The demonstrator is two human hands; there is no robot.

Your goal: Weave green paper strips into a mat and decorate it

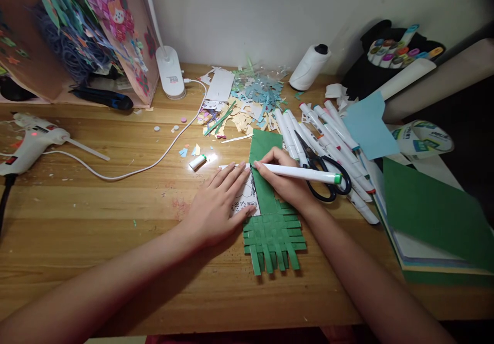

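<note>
My right hand (283, 179) is closed around a white marker pen (304, 173) with a green end, its tip down at the edge between white and green paper. Beneath it lies a green paper piece (266, 192) whose lower part is woven from strips with loose ends. My left hand (219, 200) rests flat, fingers stretched, on a white drawn-on paper (244, 200) with black doodles, partly hidden by the hand. Up and left of that hand lies a short white-and-green marker cap (198, 162). Black-handled scissors (322, 172) lie just beyond my right hand.
Several markers (335, 148) are heaped at the right, near stacked coloured paper (432, 215) and a tape roll (424, 138). Paper scraps (247, 107) and a thread spool (310, 67) sit at the back. A glue gun (33, 141) and white cable (154, 164) lie left.
</note>
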